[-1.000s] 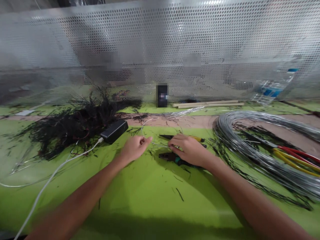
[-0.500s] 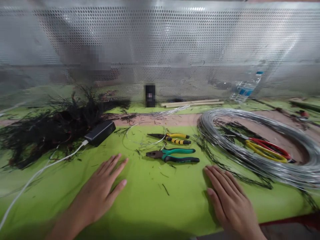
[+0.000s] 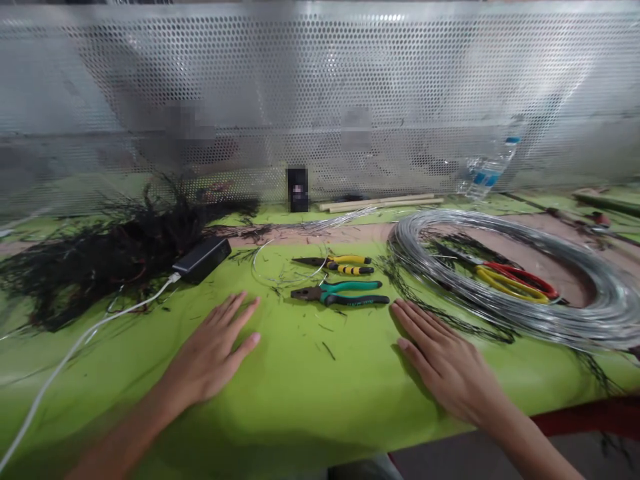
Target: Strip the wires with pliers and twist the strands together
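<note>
My left hand point(image 3: 213, 353) lies flat on the green table cover point(image 3: 300, 393), palm down, fingers stretched out, holding nothing. My right hand point(image 3: 443, 360) lies flat the same way, a little right of centre, also open. Between and just beyond them rest green-handled pliers point(image 3: 343, 294) and, farther back, yellow-handled pliers point(image 3: 337, 264). A thin loop of loose wire point(image 3: 280, 263) lies beside the pliers' jaws. Neither hand touches a tool.
A large coil of silver wire point(image 3: 505, 273) fills the right side, with red and yellow-handled cutters point(image 3: 510, 279) inside it. At left lie a heap of black fibres point(image 3: 95, 260) and a black power bank point(image 3: 203, 257) with a white cable point(image 3: 90, 330). A perforated metal screen point(image 3: 320, 100) and a water bottle point(image 3: 487, 170) stand behind.
Both hands have let go of the wire and pliers, drawn back toward me and flattened on the cover. Over the last half second the view shifted slightly; the hands stayed flat.
</note>
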Demonstrator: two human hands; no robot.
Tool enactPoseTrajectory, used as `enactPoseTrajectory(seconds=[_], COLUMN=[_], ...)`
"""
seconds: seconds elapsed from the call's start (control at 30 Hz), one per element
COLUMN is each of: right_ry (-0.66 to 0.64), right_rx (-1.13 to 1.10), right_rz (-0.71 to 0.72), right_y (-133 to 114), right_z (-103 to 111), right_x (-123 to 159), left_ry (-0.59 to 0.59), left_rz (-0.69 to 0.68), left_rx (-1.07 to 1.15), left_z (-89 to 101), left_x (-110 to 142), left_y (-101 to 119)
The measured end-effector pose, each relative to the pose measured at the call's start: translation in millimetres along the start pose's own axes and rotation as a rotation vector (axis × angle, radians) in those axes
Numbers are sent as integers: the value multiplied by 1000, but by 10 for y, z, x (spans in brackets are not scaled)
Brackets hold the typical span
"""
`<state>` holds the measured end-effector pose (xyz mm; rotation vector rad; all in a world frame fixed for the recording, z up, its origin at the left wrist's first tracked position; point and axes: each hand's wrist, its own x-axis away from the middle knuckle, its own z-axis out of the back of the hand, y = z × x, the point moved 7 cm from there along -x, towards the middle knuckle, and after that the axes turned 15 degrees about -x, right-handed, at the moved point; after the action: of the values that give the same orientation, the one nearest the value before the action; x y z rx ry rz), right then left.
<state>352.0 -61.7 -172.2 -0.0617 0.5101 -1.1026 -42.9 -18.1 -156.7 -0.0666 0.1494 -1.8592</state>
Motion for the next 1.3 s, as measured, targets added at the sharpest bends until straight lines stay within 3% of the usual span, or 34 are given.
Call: enactPoseTrajectory(seconds=[0.3, 0.5, 0.73, 1.3], right_ry=[-91, -140, -143, -130], right_rx=[-83, -138, -188, -205], right_rz=[-33, -40, -56, -25], right_y=[145, 343, 476, 741], right_z=[-74, -182, -282, -353], right_x=[-234, -626, -915, -1411], left_ry=[-29, -7, 66, 132], left_rz=[1, -4, -1, 34], left_rx=[16, 28, 27, -36], left_z=[17, 22, 53, 2], left_x=[-256, -428, -865, -1398], left_y=[-38, -44, -100, -180])
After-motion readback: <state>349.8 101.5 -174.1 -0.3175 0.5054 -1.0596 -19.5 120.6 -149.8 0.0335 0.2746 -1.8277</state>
